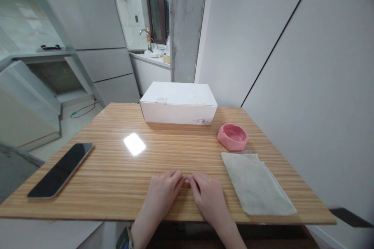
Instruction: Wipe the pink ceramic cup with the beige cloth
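Wood-grained tabletop (117, 194) bears a white box (178, 113) at far middle, a pale folded cloth (258, 184) near right, and a dark phone (61, 171) near left. Between these last two, left hand (165, 188) and right hand (209, 192) rest, both curled closed; a pink ashtray (230, 142) stands just beyond the cloth.

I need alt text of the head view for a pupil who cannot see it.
A person's left hand and right hand are curled close together over the near part of a wooden table. A phone lies to their left, a pale cloth to their right; beyond are a pink dish and a white box.
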Demonstrator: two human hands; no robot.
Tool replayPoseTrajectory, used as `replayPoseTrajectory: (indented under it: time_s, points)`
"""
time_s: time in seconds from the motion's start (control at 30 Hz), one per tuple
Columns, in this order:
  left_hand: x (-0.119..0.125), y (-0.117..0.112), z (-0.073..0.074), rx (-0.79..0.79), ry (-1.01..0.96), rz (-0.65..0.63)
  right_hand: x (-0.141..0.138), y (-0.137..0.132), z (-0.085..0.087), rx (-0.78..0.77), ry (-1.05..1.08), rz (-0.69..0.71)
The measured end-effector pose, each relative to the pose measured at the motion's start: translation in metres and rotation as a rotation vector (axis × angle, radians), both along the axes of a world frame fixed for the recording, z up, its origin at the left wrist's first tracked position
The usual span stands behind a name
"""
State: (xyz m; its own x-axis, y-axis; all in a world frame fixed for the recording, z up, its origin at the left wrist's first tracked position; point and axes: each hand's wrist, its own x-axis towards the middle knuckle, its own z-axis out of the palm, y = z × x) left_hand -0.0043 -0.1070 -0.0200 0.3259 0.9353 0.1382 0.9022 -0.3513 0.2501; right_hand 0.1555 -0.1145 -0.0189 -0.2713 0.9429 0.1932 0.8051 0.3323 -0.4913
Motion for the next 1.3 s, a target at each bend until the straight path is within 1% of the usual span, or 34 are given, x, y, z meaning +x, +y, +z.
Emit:
replayPoseTrajectory:
  time_s: [0.43, 0.8, 0.87, 0.93, 1.0, 1.03, 1.1, 1.17, 1.23, 1.3]
  points:
    - [0.000, -0.001, -0.001, -0.014, 0.010, 0.008, 0.000, -0.001, 0.000, 0.036, 0.007, 0.004]
    - [0.001, 0.000, -0.001, -0.015, 0.008, 0.006, -0.001, 0.001, -0.003, 0.063, -0.008, -0.019]
    - [0.002, 0.000, -0.001, -0.011, 0.005, 0.031, -0.001, 0.001, -0.002, 0.059, -0.010, -0.021]
    - [0.005, 0.000, 0.001, -0.013, -0.017, 0.082, -0.001, 0.000, -0.001, 0.049, -0.009, -0.020]
    - [0.012, 0.001, 0.010, -0.015, -0.069, 0.116, -0.001, 0.000, 0.000, 0.034, 0.003, -0.015]
    - [0.016, 0.002, 0.017, -0.007, -0.111, 0.116, 0.000, 0.000, 0.000, 0.027, 0.014, -0.009]
    - [0.028, 0.007, 0.036, 0.043, -0.222, 0.074, 0.001, 0.001, -0.001, 0.020, 0.020, -0.004]
    - [0.044, 0.014, 0.059, 0.129, -0.353, -0.024, 0.001, 0.001, -0.004, 0.025, -0.028, -0.022]
    - [0.063, 0.027, 0.078, 0.196, -0.466, -0.163, 0.002, 0.001, -0.007, 0.029, -0.108, -0.055]
    - [0.084, 0.043, 0.090, 0.204, -0.556, -0.285, 0.001, 0.001, -0.008, 0.032, -0.152, -0.081]
